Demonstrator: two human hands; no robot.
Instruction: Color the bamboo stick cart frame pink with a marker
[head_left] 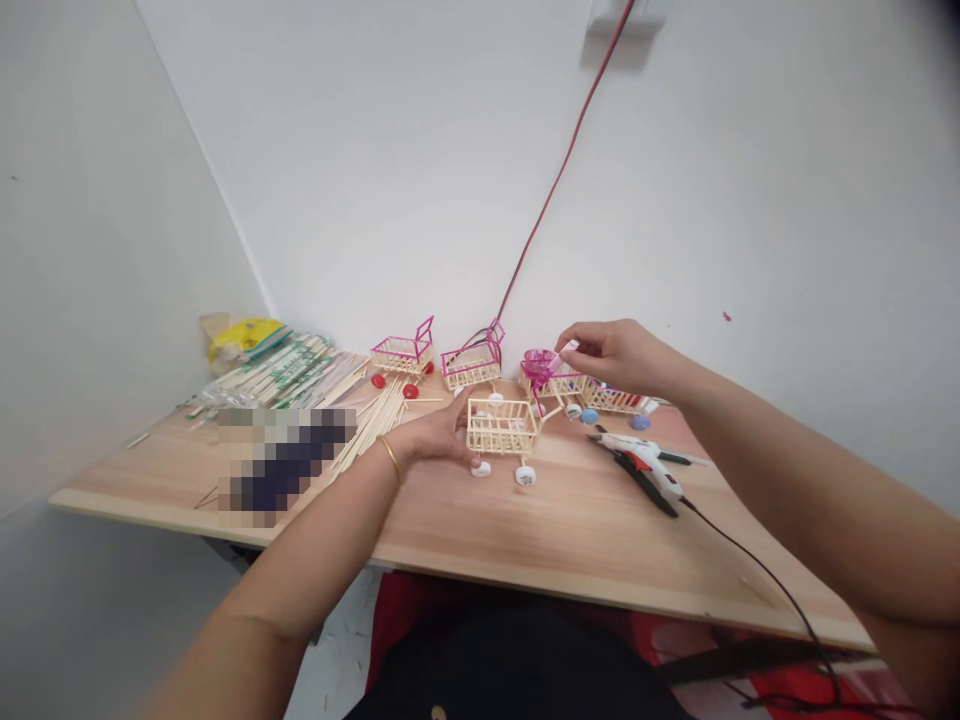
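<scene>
A small unpainted cart [502,432] built of thin wooden sticks stands on white wheels mid-table. My left hand [439,432] grips its left end, fingers at the back and thumb near a front wheel. Farther back, my right hand [609,352] pinches a pale pink, flat-handled tool [564,353], perhaps a brush; its lower end is hard to make out. That end is at a clear cup with pink paint [538,364]. The cup sits at a pink-rimmed stick cart [568,384]; whether it rests in or behind it, I cannot tell.
Two pink-trimmed carts [401,352] [471,366] stand by the wall, another cart [616,398] at right. A glue gun [646,462] and black-handled pliers [646,485] lie right, with a trailing cord. Loose sticks [373,425] and packaged sticks [277,375] lie left, near a blurred patch.
</scene>
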